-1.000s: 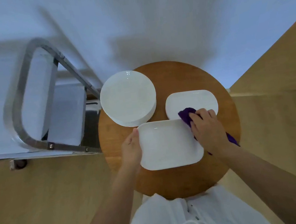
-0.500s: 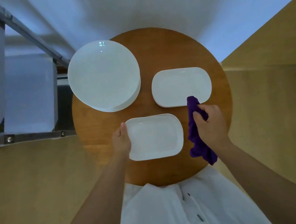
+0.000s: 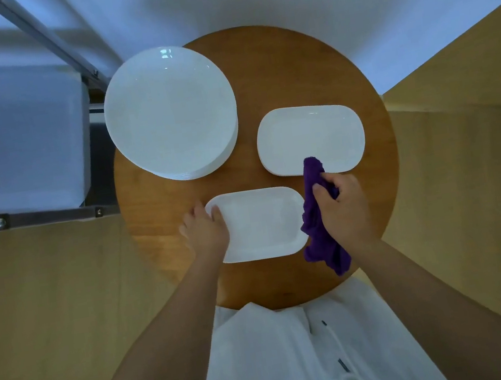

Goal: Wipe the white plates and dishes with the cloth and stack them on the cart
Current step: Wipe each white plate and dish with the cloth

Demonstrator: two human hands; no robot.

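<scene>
The left hand (image 3: 204,229) grips the left short edge of the near white rectangular dish with rounded corners (image 3: 260,224), thumb lying over the rim and the other fingers out of sight beneath or beside it. The right hand (image 3: 344,208) is closed around a bunched purple cloth (image 3: 318,231), whose upper end overlaps the near edge of a second white rounded-rectangular dish (image 3: 309,138) and whose lower end hangs down past the wrist just beside the near dish's right edge. Both dishes lie flat on a round brown wooden table (image 3: 289,67), the second one farther away and to the right, apart from the first. A stack of round white plates (image 3: 171,112) sits at the far left of the tabletop, its left edge reaching past the table rim. Left of the table stands a metal-framed cart (image 3: 34,36) with pale shelves. The person's white garment (image 3: 267,356) fills the bottom centre, over a tan floor (image 3: 48,301).
</scene>
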